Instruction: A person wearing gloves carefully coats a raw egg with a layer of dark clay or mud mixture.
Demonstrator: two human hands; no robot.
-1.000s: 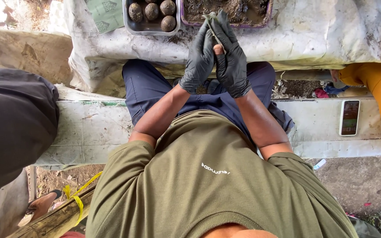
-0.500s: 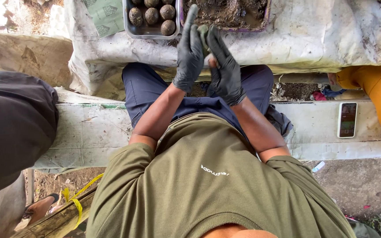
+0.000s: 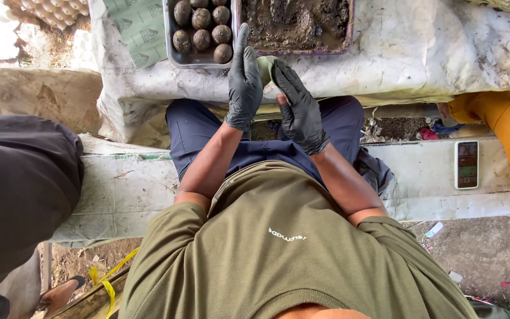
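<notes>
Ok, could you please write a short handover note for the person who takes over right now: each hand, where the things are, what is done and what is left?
Left hand, black glove: flat against a pale greenish lump, fingers straight.
Right hand, black glove: pressed on the lump's other side. The lump sits between both palms, over the edge of the white covered table.
Done: about eight dark mud-coated balls lie in the grey metal tray.
Left: the lump in hand is mostly uncoated; wet brown mud remains in the purple-rimmed tray beside the grey one.
Nearby: a phone on the white bench; a person's yellow sleeve at the right.
</notes>
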